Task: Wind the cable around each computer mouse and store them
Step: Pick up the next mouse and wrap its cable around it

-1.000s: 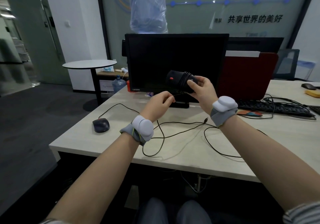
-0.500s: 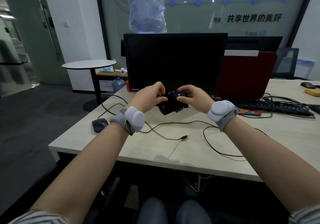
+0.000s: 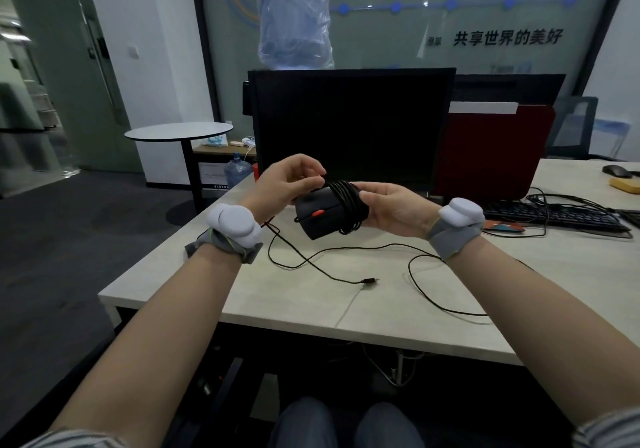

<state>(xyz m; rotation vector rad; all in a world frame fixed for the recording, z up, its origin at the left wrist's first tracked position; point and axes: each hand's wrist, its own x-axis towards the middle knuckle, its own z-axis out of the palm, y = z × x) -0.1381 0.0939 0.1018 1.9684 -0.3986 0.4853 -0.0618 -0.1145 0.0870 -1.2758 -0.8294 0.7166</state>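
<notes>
I hold a black computer mouse (image 3: pixel 316 221) with a red scroll wheel above the desk, in front of the monitor. Several turns of its black cable (image 3: pixel 349 201) are wrapped around its body. My right hand (image 3: pixel 394 210) grips the wrapped end from the right. My left hand (image 3: pixel 287 184) pinches the cable at the top of the mouse. The loose cable hangs down from my left hand and runs across the desk to its plug (image 3: pixel 369 280).
On the light desk (image 3: pixel 287 305), a dark monitor (image 3: pixel 349 125) stands behind my hands. A black keyboard (image 3: pixel 554 215) with tangled cords lies to the right, and another cable loop (image 3: pixel 415 285) beside my right forearm. Another mouse (image 3: pixel 616 170) sits at the far right.
The mouse came down from in front of the monitor. My left hand rose from below it to its top, carrying the cable. The loose cable on the desk is shorter.
</notes>
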